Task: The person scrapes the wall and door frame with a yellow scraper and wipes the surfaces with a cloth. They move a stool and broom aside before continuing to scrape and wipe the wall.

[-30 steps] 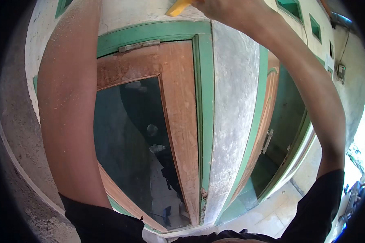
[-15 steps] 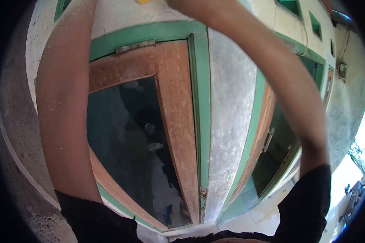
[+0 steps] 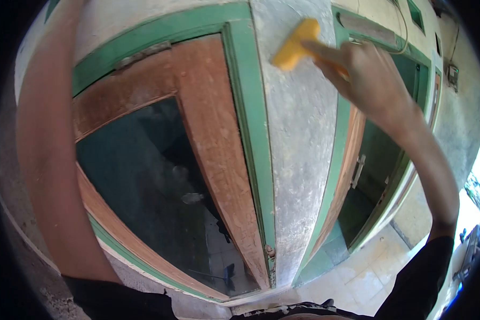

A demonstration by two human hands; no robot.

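Note:
My right hand (image 3: 376,74) is closed around the handle of a yellow scraper (image 3: 295,45) with a wide head. The scraper's head lies against, or very close to, the grey plastered wall strip (image 3: 298,144) between two green frames, near its top. My right hand is slightly blurred. On the left side my left forearm (image 3: 48,149) reaches up past the upper edge of the view, so the hand itself and anything it holds are hidden.
A wooden door (image 3: 213,122) with a dark glass pane stands inside a green frame (image 3: 245,106). To the right is an open doorway (image 3: 378,154) with a metal handle (image 3: 358,170) on its door. A cable (image 3: 407,34) hangs above it. Pale floor tiles (image 3: 362,280) lie below.
My right hand has come down into view with the yellow scraper, now on the upper wall strip. My left forearm has shifted left, and the view has turned a little.

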